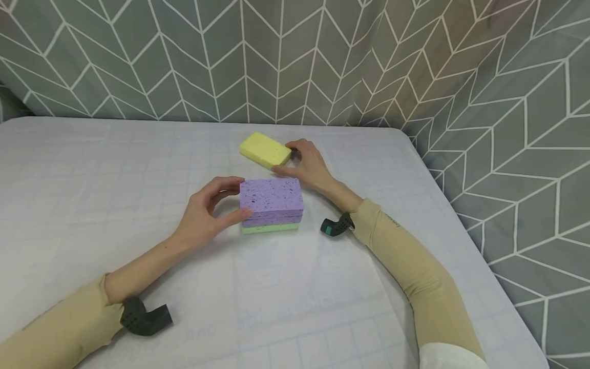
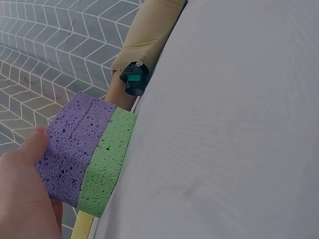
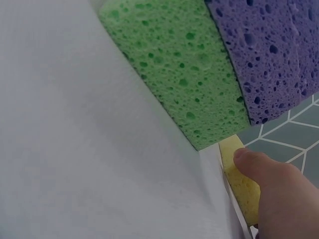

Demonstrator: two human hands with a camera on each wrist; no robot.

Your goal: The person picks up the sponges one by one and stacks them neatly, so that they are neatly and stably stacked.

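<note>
Two purple sponges (image 1: 271,196) lie stacked on a green sponge (image 1: 272,228), which rests on the table; a seam shows between the purple ones. My left hand (image 1: 207,207) holds the purple pair at its left end, thumb on the front side and fingers at the back corner. In the left wrist view, that thumb presses against the purple layers, above the green sponge (image 2: 107,162). Behind the stack, a yellow sponge (image 1: 264,148) lies at an angle. My right hand (image 1: 310,165) pinches its right end between thumb and fingers; the right wrist view shows the thumb on the yellow sponge (image 3: 238,181).
A white table covering (image 1: 115,184) with faint printed lines spreads under everything. Beyond the table's back and right edges hangs a grey curtain (image 1: 258,61) with white chevron lines. Dark wrist cameras (image 1: 145,318) stick out from both tan sleeves.
</note>
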